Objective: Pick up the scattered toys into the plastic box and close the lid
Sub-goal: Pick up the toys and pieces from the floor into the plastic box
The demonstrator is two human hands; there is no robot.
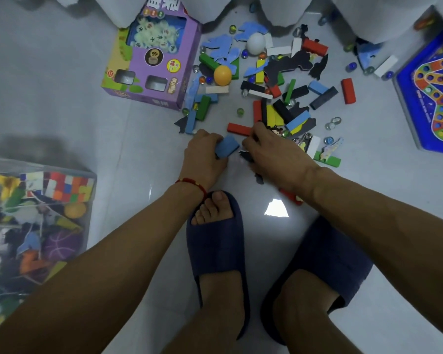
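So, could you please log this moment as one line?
left hand: grips blue block | right hand: gathers black pieces | plastic box: open

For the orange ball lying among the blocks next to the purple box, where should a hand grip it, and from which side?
Take the orange ball from above, fingertips around its widest part. It is round, so no side offers a better hold, and its top is bare. A green block and marbles crowd it at floor level, and the purple box lies to its left, so a sideways reach would likely knock pieces.

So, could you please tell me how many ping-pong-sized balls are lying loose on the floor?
2: an orange ball beside the purple box, and a white ball further back among blue pieces. Others may be hidden in the pile.
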